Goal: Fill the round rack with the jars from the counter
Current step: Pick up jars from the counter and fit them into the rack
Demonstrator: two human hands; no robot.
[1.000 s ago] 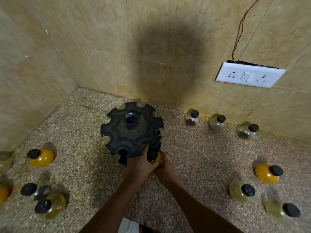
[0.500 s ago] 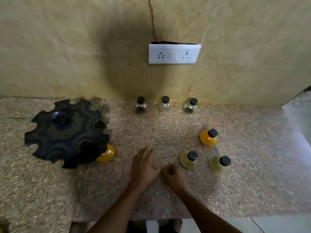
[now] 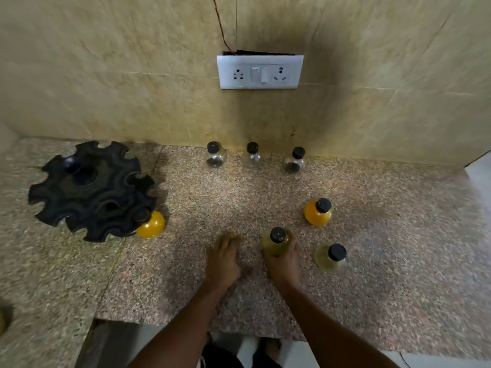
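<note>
The black round rack (image 3: 91, 189) stands at the left of the counter. One orange jar (image 3: 151, 224) hangs in a slot at its lower right edge. My right hand (image 3: 283, 258) is wrapped around a pale yellow jar (image 3: 276, 241) with a black cap, standing on the counter. My left hand (image 3: 223, 257) lies flat on the counter beside it, holding nothing. Another pale yellow jar (image 3: 330, 257) stands just right of my right hand. An orange jar (image 3: 318, 212) is behind it. Three clear jars (image 3: 215, 155) (image 3: 251, 155) (image 3: 295, 160) line the wall.
The speckled stone counter (image 3: 239, 197) meets a tiled wall with a white switch and socket plate (image 3: 259, 72) above the clear jars. The counter's front edge (image 3: 186, 324) runs just below my forearms. Its right end (image 3: 473, 166) lies past the jars.
Both hands left the rack after the orange jar went into its slot. My view swung right, and my right hand reached forward and closed on the pale yellow jar.
</note>
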